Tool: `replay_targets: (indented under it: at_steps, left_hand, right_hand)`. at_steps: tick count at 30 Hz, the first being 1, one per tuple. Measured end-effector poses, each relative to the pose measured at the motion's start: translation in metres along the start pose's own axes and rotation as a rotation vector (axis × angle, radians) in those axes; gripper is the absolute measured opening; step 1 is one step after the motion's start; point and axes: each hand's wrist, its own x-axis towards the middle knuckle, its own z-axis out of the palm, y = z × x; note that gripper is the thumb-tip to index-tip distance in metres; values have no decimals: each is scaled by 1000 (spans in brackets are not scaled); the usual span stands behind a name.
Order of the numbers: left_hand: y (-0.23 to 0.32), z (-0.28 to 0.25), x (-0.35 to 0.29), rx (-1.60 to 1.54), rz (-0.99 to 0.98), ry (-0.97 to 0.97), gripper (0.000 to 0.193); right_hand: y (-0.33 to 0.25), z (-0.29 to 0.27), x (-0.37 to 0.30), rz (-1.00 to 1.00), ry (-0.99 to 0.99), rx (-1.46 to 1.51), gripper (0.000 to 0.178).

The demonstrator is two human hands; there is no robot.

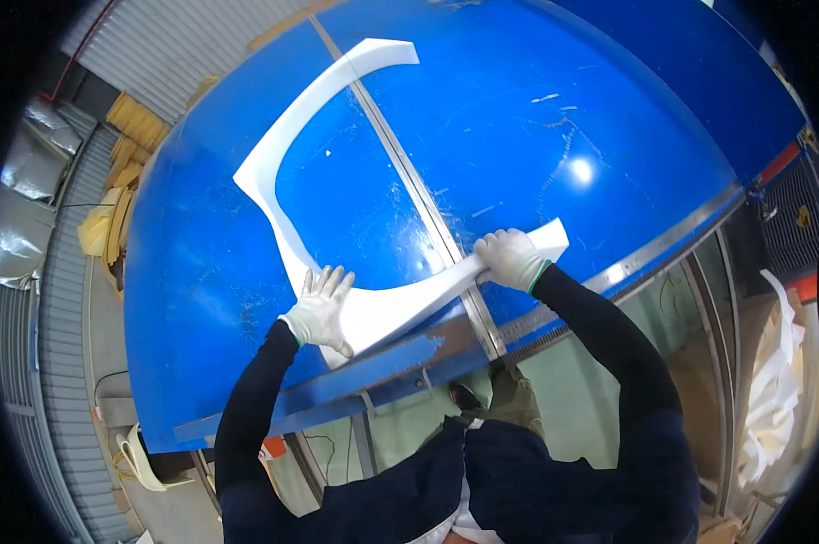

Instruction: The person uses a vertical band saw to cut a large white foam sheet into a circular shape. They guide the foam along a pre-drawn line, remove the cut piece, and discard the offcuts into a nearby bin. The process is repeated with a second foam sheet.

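Note:
A large white foam piece point(409, 304), shaped like an angular C, lies on the blue table point(201, 254) with its opening toward the right. My left hand point(321, 308), in a pale work glove, rests flat on the piece's near left corner with the fingers spread. Farther right, my gloved right hand point(509, 258) is wrapped round the near arm of the foam, a little short of its end. The far arm of the piece crosses the metal strip and touches neither hand.
A metal strip point(400, 163) splits the blue tabletop, and a metal rail point(645, 249) runs along the near right edge. White scraps point(777, 390) hang beside the table at right. Stacked yellowish sheets point(133, 136) and silvery wrapped bundles point(33, 172) stand at left.

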Motion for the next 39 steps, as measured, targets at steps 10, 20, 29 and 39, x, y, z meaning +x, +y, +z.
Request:
replay_targets:
  at_steps: [10, 20, 29, 39]
  left_hand:
    - [-109, -7, 95, -202, -657, 266, 119]
    - [-26, 25, 16, -225, 17, 177, 145]
    - [37, -23, 89, -549, 117, 335, 132]
    - [-57, -12, 114, -56, -172, 419, 83]
  right_hand:
    - [130, -19, 178, 618, 331, 124, 42]
    - [49, -72, -73, -23, -26, 448, 84]
    - [26, -24, -5, -20, -226, 334, 127]
    - [63, -24, 66, -13, 83, 188, 30]
